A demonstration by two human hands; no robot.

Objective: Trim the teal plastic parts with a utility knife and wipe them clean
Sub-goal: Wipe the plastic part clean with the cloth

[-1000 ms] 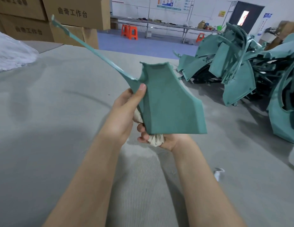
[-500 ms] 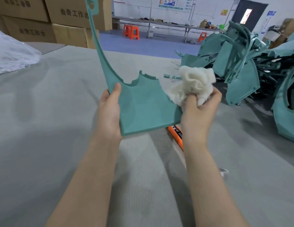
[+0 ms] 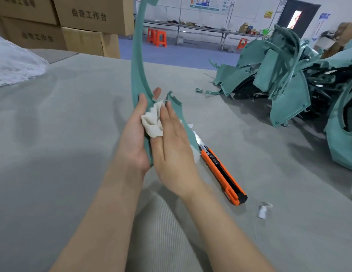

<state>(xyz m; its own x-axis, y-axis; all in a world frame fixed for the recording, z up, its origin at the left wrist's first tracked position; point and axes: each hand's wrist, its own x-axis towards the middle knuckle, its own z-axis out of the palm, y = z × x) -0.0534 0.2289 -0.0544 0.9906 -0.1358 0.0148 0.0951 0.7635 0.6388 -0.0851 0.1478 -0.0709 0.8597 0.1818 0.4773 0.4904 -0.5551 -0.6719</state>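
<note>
Grey table [image 3: 53,134]: hands press cloth [image 3: 151,122] on teal part [image 3: 137,61].

bare mat [image 3: 73,134] left, knife [image 3: 220,169] and parts pile [image 3: 285,81] right

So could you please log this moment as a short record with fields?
Left hand: holds the teal plastic part with the long curved arm upright
Right hand: presses the crumpled white cloth against that part
Orange and black utility knife: lying on the grey table, blade extended, untouched
Pile of teal plastic parts: far right
</note>
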